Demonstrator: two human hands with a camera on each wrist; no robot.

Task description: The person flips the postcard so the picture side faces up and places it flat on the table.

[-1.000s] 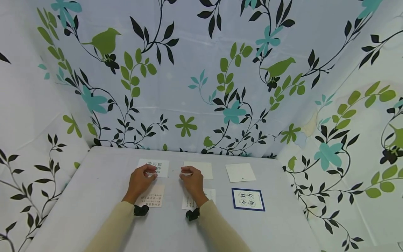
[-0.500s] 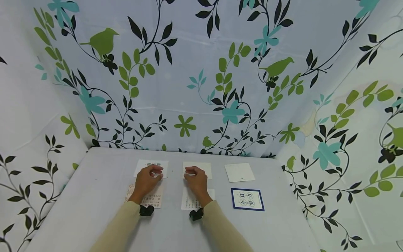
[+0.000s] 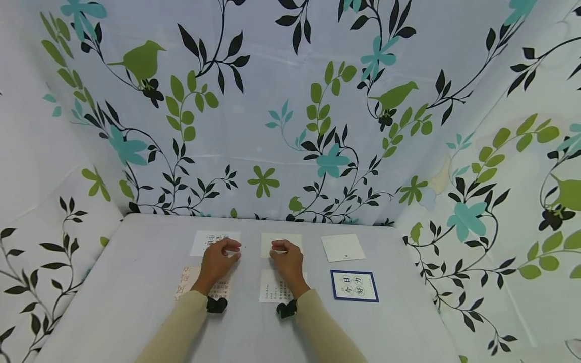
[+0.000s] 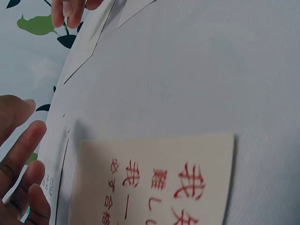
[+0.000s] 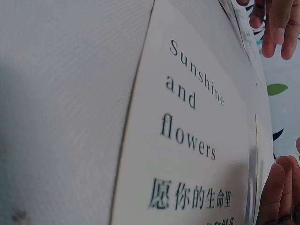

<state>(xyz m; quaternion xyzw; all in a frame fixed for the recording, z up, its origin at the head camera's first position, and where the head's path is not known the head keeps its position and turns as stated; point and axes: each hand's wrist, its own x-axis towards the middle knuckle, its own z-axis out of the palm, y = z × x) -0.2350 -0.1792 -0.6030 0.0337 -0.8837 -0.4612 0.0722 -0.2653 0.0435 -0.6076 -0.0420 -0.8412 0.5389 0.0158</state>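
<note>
My left hand hovers with loosely bent fingers over the left pair of cards. Under it lie a cream card with red characters and, farther back, a white card with dark characters. Nothing sits between thumb and fingers in the left wrist view, where the left hand is at the left edge. My right hand is held likewise, empty, over the middle pair. That pair is a plain cream card and a card printed "Sunshine and flowers", each partly covered in the head view.
To the right lie a pale card with a tiny mark and a blue-bordered card with circled characters. The white-covered table ends at a leaf-and-bird patterned curtain. A small black device sits at each wrist.
Both hands have drifted to the right over the cards, uncovering more of the red-lettered card's left side. The head view has shifted slightly. The cards stay where they lay.
</note>
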